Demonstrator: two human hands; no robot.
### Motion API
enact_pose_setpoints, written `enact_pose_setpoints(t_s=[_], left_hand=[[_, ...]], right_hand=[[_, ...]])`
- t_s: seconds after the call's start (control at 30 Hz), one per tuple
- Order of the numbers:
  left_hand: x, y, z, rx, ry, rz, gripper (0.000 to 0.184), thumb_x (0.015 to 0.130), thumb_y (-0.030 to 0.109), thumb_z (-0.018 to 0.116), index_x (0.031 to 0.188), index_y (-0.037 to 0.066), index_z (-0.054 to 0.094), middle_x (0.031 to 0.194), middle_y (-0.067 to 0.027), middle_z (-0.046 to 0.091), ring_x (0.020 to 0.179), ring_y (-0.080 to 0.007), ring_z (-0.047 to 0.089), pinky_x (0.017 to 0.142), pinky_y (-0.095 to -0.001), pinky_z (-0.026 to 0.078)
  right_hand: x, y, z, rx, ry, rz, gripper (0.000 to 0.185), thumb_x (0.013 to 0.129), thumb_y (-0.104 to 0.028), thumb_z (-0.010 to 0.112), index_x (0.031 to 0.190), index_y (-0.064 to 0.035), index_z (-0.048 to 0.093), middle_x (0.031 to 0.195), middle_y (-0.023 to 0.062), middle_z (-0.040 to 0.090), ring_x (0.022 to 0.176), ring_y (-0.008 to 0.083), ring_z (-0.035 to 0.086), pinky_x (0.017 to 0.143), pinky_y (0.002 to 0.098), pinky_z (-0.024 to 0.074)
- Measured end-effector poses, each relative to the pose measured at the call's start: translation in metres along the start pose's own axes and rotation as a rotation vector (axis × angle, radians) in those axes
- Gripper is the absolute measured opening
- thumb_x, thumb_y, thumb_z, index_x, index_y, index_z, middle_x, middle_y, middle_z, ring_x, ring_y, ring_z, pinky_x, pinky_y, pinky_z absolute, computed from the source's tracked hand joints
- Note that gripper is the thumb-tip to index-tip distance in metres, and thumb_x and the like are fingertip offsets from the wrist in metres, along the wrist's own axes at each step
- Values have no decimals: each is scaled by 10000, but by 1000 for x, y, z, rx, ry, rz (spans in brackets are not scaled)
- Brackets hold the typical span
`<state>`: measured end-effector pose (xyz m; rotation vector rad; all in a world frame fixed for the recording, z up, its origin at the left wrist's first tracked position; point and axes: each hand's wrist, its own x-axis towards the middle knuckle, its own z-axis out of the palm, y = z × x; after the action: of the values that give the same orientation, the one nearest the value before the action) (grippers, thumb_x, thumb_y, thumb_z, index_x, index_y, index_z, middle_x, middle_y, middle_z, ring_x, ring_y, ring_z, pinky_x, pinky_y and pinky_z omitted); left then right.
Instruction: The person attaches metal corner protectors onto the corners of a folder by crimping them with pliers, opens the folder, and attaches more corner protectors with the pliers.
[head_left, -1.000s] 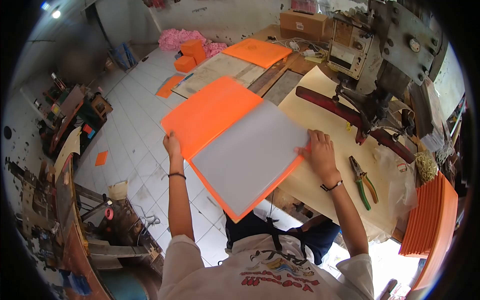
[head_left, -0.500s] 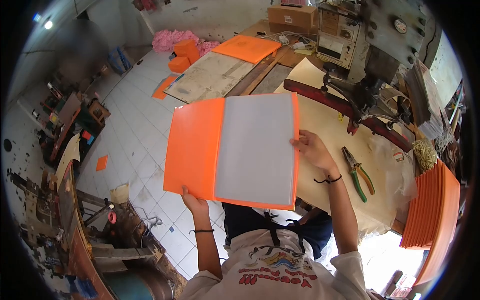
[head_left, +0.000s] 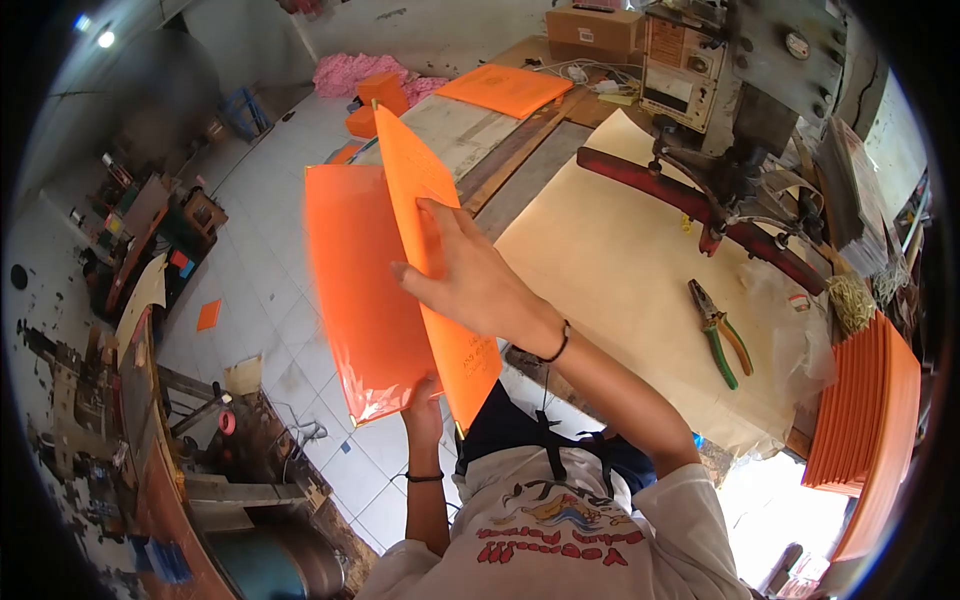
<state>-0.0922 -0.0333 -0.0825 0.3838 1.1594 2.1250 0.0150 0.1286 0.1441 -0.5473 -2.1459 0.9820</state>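
An orange folder (head_left: 365,290) stands partly closed in front of my body, its two covers at an angle to each other. My left hand (head_left: 424,395) grips its lower edge near the fold, with the fingers partly hidden behind it. Across the outer face of the right cover lies my right hand (head_left: 465,270), fingers bent around or against that cover and thumb pointing left. Small dark print shows on this cover. The grey inner sheet is out of sight.
Pliers (head_left: 718,335) lie on the tan sheet (head_left: 610,270) on the table, beside a clear plastic bag (head_left: 795,340). A machine with a red bar (head_left: 650,187) overhangs the table. Orange folders (head_left: 855,410) are stacked at right; another orange piece (head_left: 505,90) lies farther back.
The folder was wide open with its grey sheet showing; its right cover has swung left. My right hand has moved left with it, while my left hand stays at the lower edge.
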Motion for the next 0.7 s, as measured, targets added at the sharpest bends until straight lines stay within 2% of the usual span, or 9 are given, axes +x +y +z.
enact_pose_setpoints(t_s=[0.1,0.23,0.37,0.43,0.5,0.57,0.6,0.63,0.7], left_hand=[[20,-38,-45,-7,-138,0,380,845,13,616,1218,6,540,1166,-87,614,1075,-187,599,939,-343,472],[-14,-3,15,-84,-78,-20,418,839,-23,584,1250,19,522,1188,-84,613,1089,-194,606,919,-348,486],[-16,-7,2,-93,-104,-41,406,918,37,599,1307,34,485,1218,-83,596,1093,-206,602,919,-328,486],[-1,-33,-36,-191,-131,-64,426,941,79,601,1339,26,457,1227,-88,590,1121,-223,587,940,-333,480],[-1,-33,-36,-100,-159,-16,424,965,110,586,1353,26,435,1255,-94,560,1143,-229,569,957,-355,485],[-7,-29,-27,188,-183,95,395,989,132,553,1348,36,420,1302,-101,506,1160,-225,548,968,-393,501],[-3,-30,-33,42,-209,9,458,949,47,590,1363,24,396,1318,-103,493,1180,-224,534,978,-392,489],[-3,-33,-37,201,-182,67,449,939,40,603,1349,19,419,1301,-100,507,1165,-220,540,972,-384,487],[-4,-35,-35,453,-152,141,426,919,29,628,1313,10,469,1264,-95,537,1134,-211,553,960,-369,484]], right_hand=[[6,-5,8,42,-37,23,779,893,-401,625,1393,110,316,1405,325,380,1276,456,454,1056,450,399],[11,-2,18,79,-47,31,830,870,-451,653,1404,95,327,1410,327,378,1293,452,443,1059,447,396],[19,-4,19,67,-100,85,849,863,-481,645,1416,82,332,1415,318,375,1323,431,416,1065,443,392],[24,-2,19,66,-125,102,873,863,-507,614,1438,72,306,1421,331,343,1318,439,414,1062,448,399],[28,3,16,113,-103,104,859,866,-503,612,1434,73,321,1416,323,367,1327,430,409,1068,435,392],[30,9,12,178,-96,106,844,872,-497,611,1429,73,335,1408,311,395,1334,415,410,1074,419,385],[32,12,8,215,-98,103,835,875,-492,612,1427,73,341,1402,303,411,1336,404,413,1077,409,381],[32,12,4,252,-99,100,826,879,-487,612,1424,74,347,1396,296,426,1339,393,416,1080,399,377],[27,9,-10,406,-148,185,752,911,-449,597,1414,62,372,1321,229,517,1257,292,497,1046,352,393]])
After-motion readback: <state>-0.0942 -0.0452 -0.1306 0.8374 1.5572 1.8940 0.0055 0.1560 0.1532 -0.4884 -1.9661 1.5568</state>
